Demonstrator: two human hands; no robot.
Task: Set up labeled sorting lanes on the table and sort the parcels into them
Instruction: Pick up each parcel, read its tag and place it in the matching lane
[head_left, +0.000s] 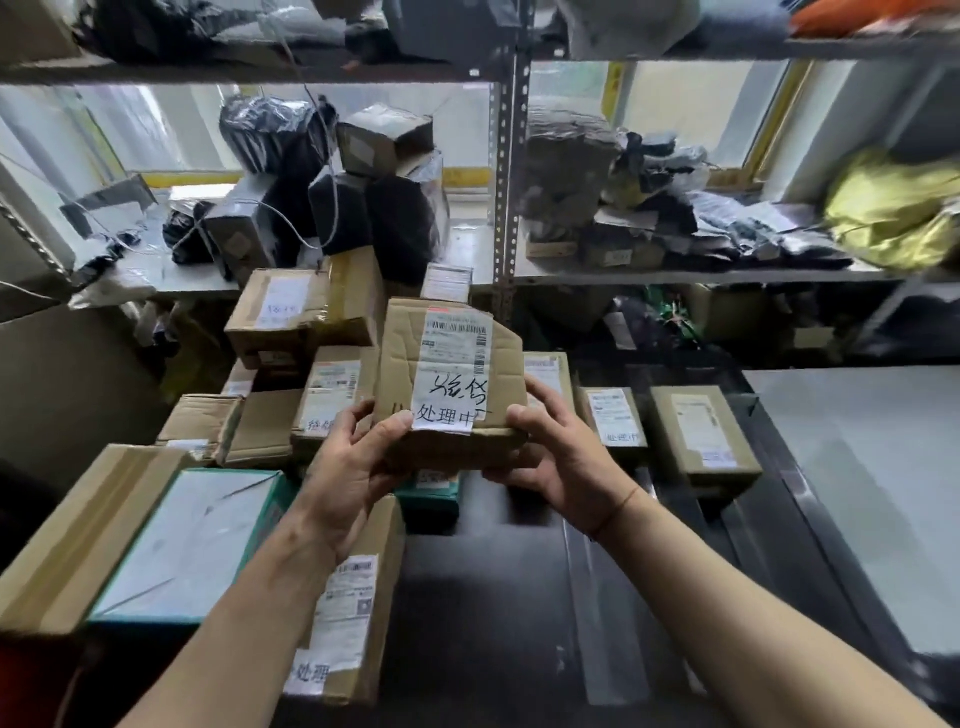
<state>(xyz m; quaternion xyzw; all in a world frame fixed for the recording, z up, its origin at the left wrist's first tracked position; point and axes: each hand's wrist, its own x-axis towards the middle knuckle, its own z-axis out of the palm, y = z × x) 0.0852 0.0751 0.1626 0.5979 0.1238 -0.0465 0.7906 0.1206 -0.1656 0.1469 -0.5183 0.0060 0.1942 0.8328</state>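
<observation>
I hold a flat brown cardboard parcel (405, 374) up above the dark table (493, 613), near the middle of the view. It carries a white shipping label with a barcode, handwriting and a printed strip. My left hand (358, 462) grips its lower left corner, thumb on top. Its lower right corner sits in my right hand (550, 457), whose fingers curl under the box. Two small labelled boxes (618, 421) (701, 436) stand side by side on the table to the right.
A pile of labelled cardboard boxes (291, 322) fills the left and centre. A teal-edged box (187, 540) and a long carton (348, 613) lie at front left. Metal shelving (506, 171) behind holds black and yellow bags. A grey surface (872, 493) lies right.
</observation>
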